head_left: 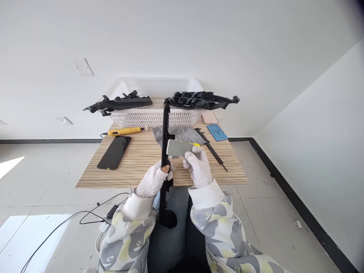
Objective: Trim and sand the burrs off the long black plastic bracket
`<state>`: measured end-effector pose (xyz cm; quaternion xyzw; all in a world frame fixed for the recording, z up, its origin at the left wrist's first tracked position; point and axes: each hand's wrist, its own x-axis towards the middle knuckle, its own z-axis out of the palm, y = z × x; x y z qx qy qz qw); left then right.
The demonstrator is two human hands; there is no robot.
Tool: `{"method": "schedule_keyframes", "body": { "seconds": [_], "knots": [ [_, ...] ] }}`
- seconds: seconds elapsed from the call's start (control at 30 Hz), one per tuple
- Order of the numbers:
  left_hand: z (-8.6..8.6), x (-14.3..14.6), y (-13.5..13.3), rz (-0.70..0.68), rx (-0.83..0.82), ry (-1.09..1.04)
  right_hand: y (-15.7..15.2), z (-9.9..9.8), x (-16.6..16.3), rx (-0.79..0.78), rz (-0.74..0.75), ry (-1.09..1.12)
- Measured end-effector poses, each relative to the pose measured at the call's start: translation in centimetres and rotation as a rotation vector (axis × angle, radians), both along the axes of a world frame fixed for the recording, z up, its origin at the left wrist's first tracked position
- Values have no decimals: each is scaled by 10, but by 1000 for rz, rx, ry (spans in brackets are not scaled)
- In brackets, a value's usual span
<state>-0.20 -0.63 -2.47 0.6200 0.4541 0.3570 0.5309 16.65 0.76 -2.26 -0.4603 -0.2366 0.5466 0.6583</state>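
My left hand (153, 178), in a white knit glove with a bare thumb tip, is closed around a long black plastic trim part (165, 132). The part stands lengthwise in front of me, its rounded end low over my lap and its far end up by the basket. My right hand (198, 167), also gloved, pinches a flat grey rectangular pad (179, 148) with a pale edge and a bit of yellow at its right corner. The pad's left edge is against or very close to the black part; I cannot tell whether they touch.
A white plastic basket (182, 118) stands at the back, with black plastic parts (199, 99) lying across it. On the striped table (136, 151) are a grey cloth (184, 132), a caliper (212, 149), a blue card (217, 132), a yellow corded tool (123, 131) and a black phone (114, 152). Cables (71, 217) trail left.
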Motion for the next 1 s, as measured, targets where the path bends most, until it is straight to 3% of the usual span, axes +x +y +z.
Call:
{"method": "schedule_keyframes", "body": {
  "seconds": [0.07,0.17,0.3,0.33,0.47,0.63,0.77,0.93,1.0],
  "knots": [
    [0,-1,0,7,-11,-1,1,0,2,-15,35,12],
    [-1,-2,1,-4,-6,32,-1,1,6,-16,-33,45],
    [0,-2,1,-21,42,62,-3,2,5,-41,181,45],
    [0,-2,1,-16,40,63,-3,3,3,-43,145,35],
    [1,-1,-1,11,-20,28,-1,3,-4,-8,-245,28],
    [2,0,-3,53,-29,-13,-5,4,-3,-26,-5,-12],
    [7,0,-2,52,-14,21,-11,2,3,27,-29,51],
    [7,-1,0,34,66,155,-11,-5,1,49,112,-26],
    [5,-1,0,39,45,117,-7,-6,-2,33,32,-62]
  ]
}}
